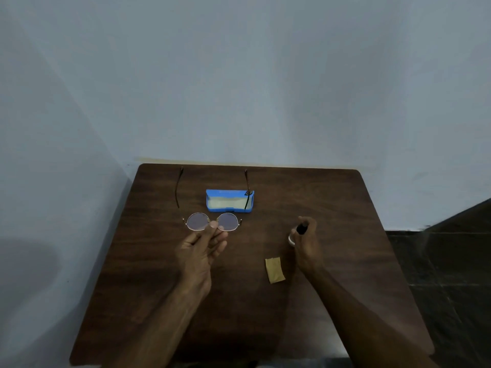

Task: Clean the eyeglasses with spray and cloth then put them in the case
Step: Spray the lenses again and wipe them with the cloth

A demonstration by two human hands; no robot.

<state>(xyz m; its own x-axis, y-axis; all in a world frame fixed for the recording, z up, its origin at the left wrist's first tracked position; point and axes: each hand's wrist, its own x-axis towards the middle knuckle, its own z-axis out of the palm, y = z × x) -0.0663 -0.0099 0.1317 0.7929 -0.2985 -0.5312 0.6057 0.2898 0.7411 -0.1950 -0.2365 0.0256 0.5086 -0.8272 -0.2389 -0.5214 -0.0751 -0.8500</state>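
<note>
- Pinching the eyeglasses (212, 221) at the bridge w/ thumb and fingers is the left hand (203, 245), closed on the frame and holding it up over the tabletop (148, 288), lenses facing the camera.
- Both temple arms are unfolded and point away from the person, toward the far edge of the tabletop; the right-side one crosses in front of the case's right end from this view.
- Right hand (305, 243) is wrapped around the spray bottle (297, 233), clamped on it. Black top pokes out above the fingers, a bit of white body shows on the left side of the hand. Can't tell if the bottle's base is touching the tabletop or lifted, hand hides it.
- Hands are well apart from each other, left one holding the glasses, right one off to the right w/ the bottle.
- Cloth (275, 269), small yellowish folded piece, lies flat on the tabletop just beside the right wrist, between the two forearms, nothing touching it afaict.
- Case (229, 200) is blue, sits open further back near the middle of the tabletop, pale lining visible inside, nothing lying in it.
- Tabletop is dark brown wood grain, pushed up against a plain pale wall (239, 75). Dark floor (451, 261) shows off to the right.
</note>
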